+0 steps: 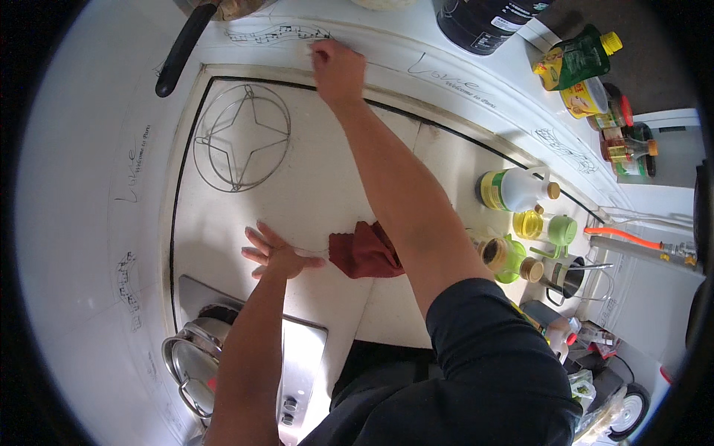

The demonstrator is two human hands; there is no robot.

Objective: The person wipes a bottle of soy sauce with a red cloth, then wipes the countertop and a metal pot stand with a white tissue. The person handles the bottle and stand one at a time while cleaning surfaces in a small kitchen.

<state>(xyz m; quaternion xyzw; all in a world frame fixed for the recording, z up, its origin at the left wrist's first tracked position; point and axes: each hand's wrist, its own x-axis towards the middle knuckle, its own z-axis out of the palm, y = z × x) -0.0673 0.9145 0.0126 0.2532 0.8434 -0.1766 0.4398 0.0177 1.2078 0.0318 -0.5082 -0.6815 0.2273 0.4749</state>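
My left hand [279, 257] rests with its fingers spread on the pale countertop [318, 184], left of a crumpled dark red cloth [365, 251]. The forearm of my right arm passes over part of that cloth. Farther off, my right hand [339, 69] is curled into a loose fist at the white tiled wall and ledge, just beyond the counter's dark back seam; whether something small is inside it cannot be seen. A round wire rack with a star shape [242, 139] lies on the counter beyond my left hand.
A lidded steel pot [195, 362] stands by the stove [304, 345] at lower left. Bottles, including a white jug [516, 189] and an oil bottle [527, 224], line the right side. A black canister [482, 25] is on the ledge; a black handle [184, 53] juts out upper left.
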